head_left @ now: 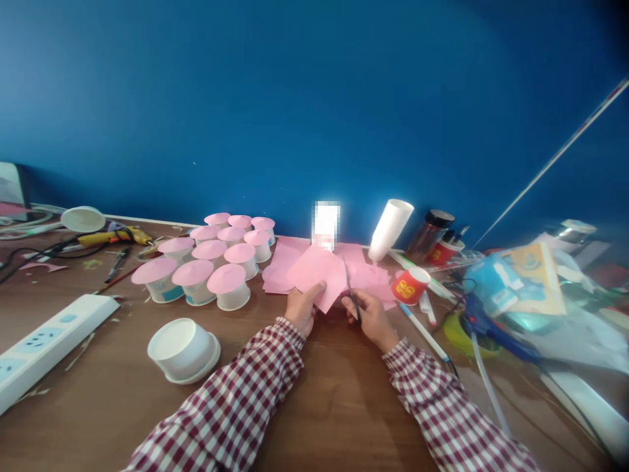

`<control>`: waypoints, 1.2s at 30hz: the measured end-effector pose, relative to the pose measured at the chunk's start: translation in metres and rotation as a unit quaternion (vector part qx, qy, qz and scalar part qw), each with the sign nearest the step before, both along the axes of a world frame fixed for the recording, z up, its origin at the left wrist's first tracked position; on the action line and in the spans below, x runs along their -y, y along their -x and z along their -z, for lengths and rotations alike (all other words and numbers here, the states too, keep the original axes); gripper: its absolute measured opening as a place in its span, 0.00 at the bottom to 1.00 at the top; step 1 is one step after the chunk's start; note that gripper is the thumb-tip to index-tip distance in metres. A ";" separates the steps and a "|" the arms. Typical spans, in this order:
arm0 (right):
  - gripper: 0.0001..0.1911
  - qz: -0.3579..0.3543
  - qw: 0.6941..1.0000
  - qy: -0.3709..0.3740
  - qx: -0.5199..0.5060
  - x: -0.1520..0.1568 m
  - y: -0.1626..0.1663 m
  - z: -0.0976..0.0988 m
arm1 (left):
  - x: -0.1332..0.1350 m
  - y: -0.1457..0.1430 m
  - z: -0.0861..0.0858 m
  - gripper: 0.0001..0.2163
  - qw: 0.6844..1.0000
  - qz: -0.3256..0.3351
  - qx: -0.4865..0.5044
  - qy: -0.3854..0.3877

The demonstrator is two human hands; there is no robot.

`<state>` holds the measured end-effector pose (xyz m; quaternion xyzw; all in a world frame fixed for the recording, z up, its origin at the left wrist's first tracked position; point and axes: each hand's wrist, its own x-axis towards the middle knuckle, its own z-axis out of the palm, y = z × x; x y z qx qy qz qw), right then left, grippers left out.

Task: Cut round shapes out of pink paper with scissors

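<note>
My left hand (303,307) pinches a piece of pink paper (322,272) by its near left edge, thumb on top. Scissors (350,282) are gripped in my right hand (371,314), their blades at the right edge of that paper. Whether the blades are apart is too small to tell. Beneath and behind lie more pink sheets (280,262) on the table. To the left stand several white paper cups (233,296), each topped with a shallow pink paper cone (228,278). Nearer to me, a white tub (179,344) rests upside down.
At right are a red paper cup (411,286), a leaning stack of white cups (390,229), a dark jar (430,236), a marker (422,331), a blue glue gun (496,331) and plastic bags. A power strip (59,341) and yellow glue gun (113,236) lie left. A blue wall (295,118) rises behind.
</note>
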<state>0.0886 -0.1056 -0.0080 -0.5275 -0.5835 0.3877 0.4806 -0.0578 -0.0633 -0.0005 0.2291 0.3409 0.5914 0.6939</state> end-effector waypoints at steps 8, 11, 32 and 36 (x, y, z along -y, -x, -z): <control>0.12 -0.004 1.000 0.003 0.002 -0.001 0.000 0.000 | -0.001 -0.001 0.001 0.16 1.000 -0.016 -0.003 0.016; 0.12 -0.001 1.000 0.004 0.009 -0.001 0.000 0.001 | -0.001 -0.001 0.000 0.16 1.000 -0.017 0.001 0.018; 0.13 -0.005 1.000 0.006 0.015 0.001 0.002 -0.007 | -0.002 0.001 0.000 0.16 1.000 -0.011 -0.001 0.021; 0.16 0.003 1.000 0.013 0.014 -0.001 0.001 -0.004 | 0.000 0.003 -0.003 0.15 1.000 0.005 -0.008 0.017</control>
